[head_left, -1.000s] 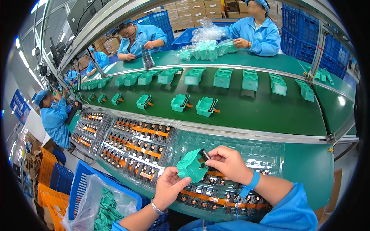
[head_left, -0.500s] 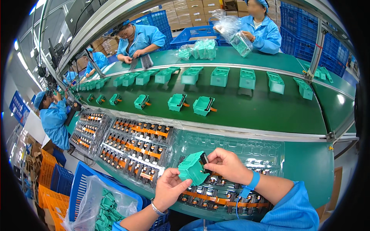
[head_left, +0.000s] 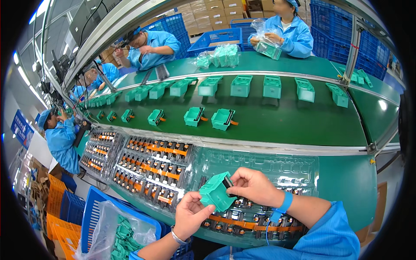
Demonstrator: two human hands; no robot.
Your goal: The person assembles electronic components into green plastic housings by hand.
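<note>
A green plastic housing [head_left: 213, 193], hollow and boxy, is held tilted above the clear trays. My left hand [head_left: 190, 216] grips its lower left side between thumb and fingers. At its right side my right hand [head_left: 255, 185] is closed, thumb and fingertips pinching a small black part [head_left: 227, 182] against the housing's edge. Whether this part is fully seated cannot be seen. Under my hands lies a clear tray [head_left: 294, 167] with black parts and orange ribbon strips [head_left: 247, 225] in its near rows; its far pockets hold nothing.
Filled trays [head_left: 151, 162] lie to the left. Beyond a metal rail, a green conveyor [head_left: 277, 125] carries two rows of green housings [head_left: 222, 119]. A blue crate [head_left: 93, 216] with bagged green parts stands lower left. Several co-workers [head_left: 290, 34] sit across and to the left.
The housings on the conveyor have shifted slightly left. My hands stay nearly in place, the right fingers pressing at the black part. The co-worker opposite has lowered a clear bag.
</note>
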